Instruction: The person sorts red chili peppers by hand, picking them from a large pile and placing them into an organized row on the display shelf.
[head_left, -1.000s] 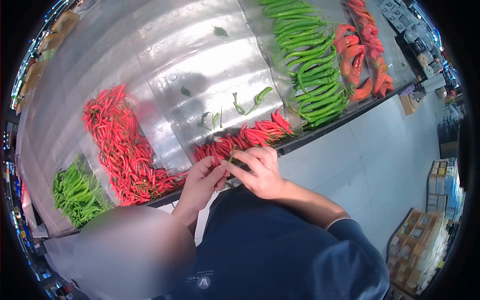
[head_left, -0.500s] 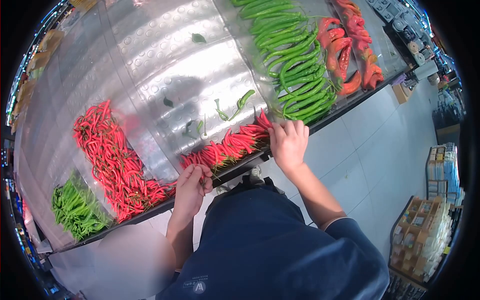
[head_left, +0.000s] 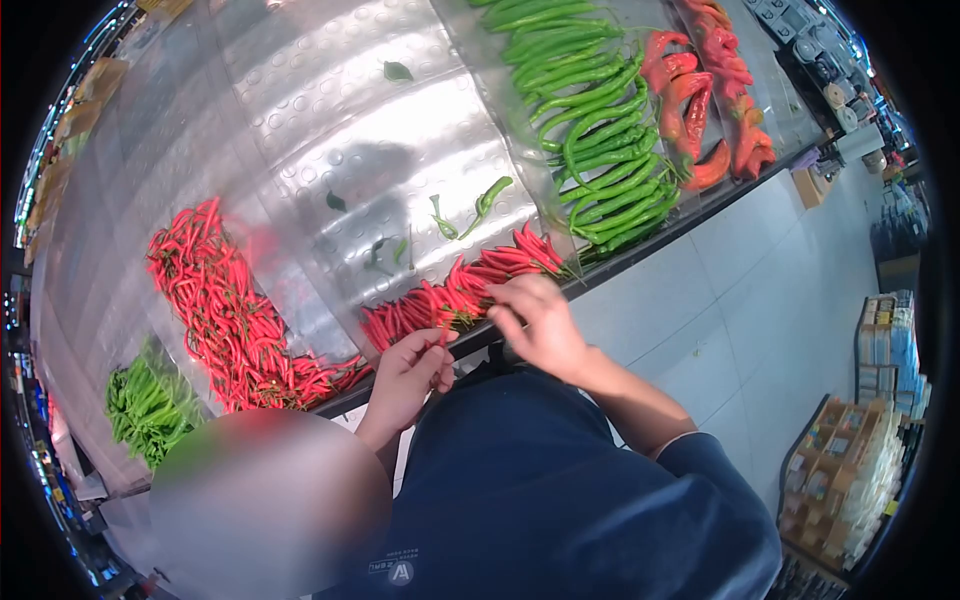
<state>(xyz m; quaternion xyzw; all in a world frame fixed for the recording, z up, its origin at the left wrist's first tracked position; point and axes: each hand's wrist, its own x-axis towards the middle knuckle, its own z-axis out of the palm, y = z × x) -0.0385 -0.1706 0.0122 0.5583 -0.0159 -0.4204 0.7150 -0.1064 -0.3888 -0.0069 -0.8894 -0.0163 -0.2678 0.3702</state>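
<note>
Along the front edge of the metal display lies a row of small red chili peppers (head_left: 470, 285), laid side by side with stems toward me. My left hand (head_left: 408, 378) is closed in a pinch at the row's near edge, a red chili pepper (head_left: 443, 338) showing at its fingertips. To its right, my right hand (head_left: 540, 325) hovers at the edge of the row, fingers curved and thumb apart. It is slightly blurred, and I see nothing in it.
A loose heap of red chilies (head_left: 230, 310) lies left, beside small green peppers (head_left: 150, 405). Long green peppers (head_left: 600, 130) and large red peppers (head_left: 690, 110) fill the right. Stray leaves (head_left: 397, 71) dot the metal surface (head_left: 330, 110). A blurred round patch covers the lower left.
My right hand has left the row's right end and moved left, toward my left hand. My left hand has shifted slightly right. More red chilies show at the right end.
</note>
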